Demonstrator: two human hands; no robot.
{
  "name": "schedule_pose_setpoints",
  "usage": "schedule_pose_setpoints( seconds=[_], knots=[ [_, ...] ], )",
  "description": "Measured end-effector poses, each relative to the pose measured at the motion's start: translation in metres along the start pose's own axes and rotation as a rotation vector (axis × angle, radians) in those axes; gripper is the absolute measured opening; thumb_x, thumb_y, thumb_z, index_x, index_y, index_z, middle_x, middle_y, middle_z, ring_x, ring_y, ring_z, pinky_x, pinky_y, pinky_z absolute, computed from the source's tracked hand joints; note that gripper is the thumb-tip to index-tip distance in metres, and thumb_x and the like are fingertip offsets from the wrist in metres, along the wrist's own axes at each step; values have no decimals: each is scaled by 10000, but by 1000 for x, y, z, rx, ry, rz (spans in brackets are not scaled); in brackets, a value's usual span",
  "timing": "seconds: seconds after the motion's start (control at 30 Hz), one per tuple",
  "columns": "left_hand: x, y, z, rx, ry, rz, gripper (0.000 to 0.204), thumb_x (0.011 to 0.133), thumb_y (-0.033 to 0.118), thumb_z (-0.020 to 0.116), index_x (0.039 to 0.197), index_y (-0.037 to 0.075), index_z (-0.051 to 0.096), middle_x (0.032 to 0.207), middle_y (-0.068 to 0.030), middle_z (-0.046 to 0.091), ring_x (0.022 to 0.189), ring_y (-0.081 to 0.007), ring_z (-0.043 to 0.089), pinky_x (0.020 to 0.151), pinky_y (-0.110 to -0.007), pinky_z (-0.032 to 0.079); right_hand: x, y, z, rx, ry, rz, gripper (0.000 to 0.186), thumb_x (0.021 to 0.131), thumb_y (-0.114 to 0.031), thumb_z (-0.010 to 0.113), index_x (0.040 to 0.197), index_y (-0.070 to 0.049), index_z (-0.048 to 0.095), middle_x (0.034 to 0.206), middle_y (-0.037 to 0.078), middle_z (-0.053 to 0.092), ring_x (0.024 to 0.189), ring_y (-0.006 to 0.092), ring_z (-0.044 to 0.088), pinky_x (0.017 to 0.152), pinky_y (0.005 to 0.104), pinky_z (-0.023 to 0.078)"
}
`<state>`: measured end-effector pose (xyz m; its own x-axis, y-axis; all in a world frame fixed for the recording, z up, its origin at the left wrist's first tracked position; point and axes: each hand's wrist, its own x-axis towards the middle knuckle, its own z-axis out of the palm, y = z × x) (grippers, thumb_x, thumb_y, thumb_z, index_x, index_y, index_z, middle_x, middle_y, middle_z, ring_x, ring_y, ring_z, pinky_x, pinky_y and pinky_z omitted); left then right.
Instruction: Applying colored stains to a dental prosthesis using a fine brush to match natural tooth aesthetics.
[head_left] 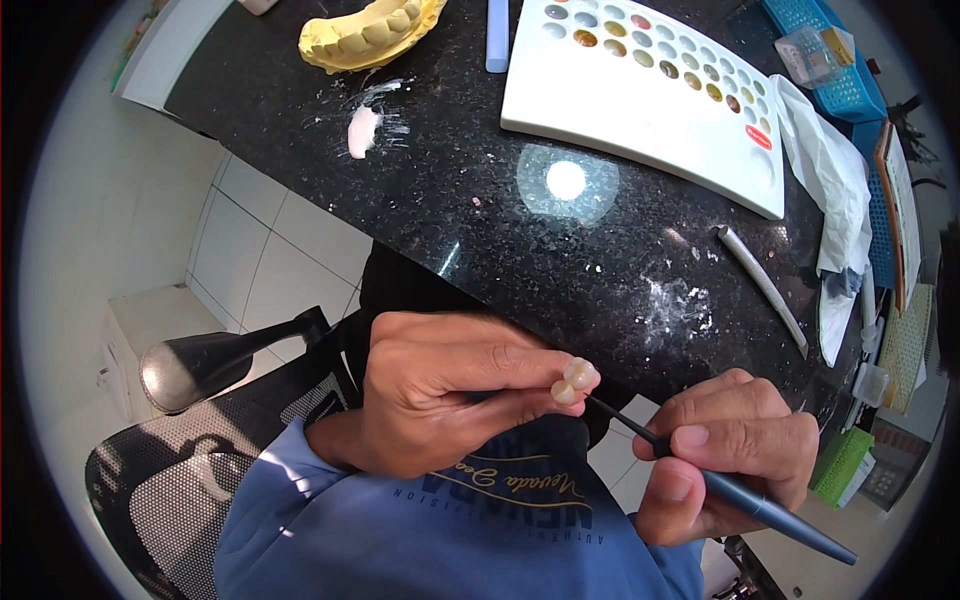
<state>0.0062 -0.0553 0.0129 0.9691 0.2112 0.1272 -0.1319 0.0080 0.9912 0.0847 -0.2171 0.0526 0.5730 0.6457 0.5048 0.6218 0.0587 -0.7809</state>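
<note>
My left hand (460,400) pinches a small tooth-coloured dental piece (574,380) with rounded cusps between thumb and fingertips. My right hand (740,450) grips a slim dark blue-grey instrument (775,515), whose thin dark shaft reaches to the underside of the piece; its very tip is hidden there. Both hands are held in front of my blue top, just off the black speckled worktop's edge.
On the black worktop (420,180) lie a yellow dental cast (365,35), pink-white paste (362,132), a white palette (630,120), a blue-lilac bar (497,35), a grey rod (760,290), crumpled white paper (830,190) and blue baskets (850,90). A black chair armrest (200,370) is at my left.
</note>
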Motion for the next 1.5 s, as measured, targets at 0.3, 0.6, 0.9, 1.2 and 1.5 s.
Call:
schedule_pose_setpoints(
  seconds=[0.3,0.6,0.9,1.2,1.5],
  knots=[
    [2,1,-1,42,-17,4,63,759,38,687,771,-24,686,708,-171,666,592,-193,668,532,-250,555,-1,2,1,12,1,-4,217,749,-51,624,893,31,484,679,101,523,455,106,545,400,193,483],
    [2,0,-3,23,-29,7,64,700,-28,719,735,-27,666,702,-177,663,644,-225,677,560,-278,566,-6,-5,8,-65,238,91,245,826,-221,627,878,-41,469,605,69,507,460,90,473,448,166,352],
    [-2,-13,-6,-117,-66,32,187,661,-72,732,807,0,640,757,-205,661,721,-284,677,604,-332,579,-6,-7,6,-163,112,27,207,864,-194,565,953,-26,482,756,86,513,531,112,519,491,192,420],
    [-1,-7,0,-179,-10,-82,84,759,12,678,733,-63,653,736,-205,659,678,-255,675,561,-300,585,-4,-10,-7,26,-102,15,304,730,3,604,957,-4,402,726,121,533,551,174,615,459,254,524],
    [-1,-9,1,-123,-9,-22,80,744,21,699,731,-51,667,736,-185,666,665,-232,677,572,-279,578,-6,-12,6,-21,-48,19,276,679,11,603,920,-3,470,666,105,563,546,173,628,454,249,513]
  ],
)
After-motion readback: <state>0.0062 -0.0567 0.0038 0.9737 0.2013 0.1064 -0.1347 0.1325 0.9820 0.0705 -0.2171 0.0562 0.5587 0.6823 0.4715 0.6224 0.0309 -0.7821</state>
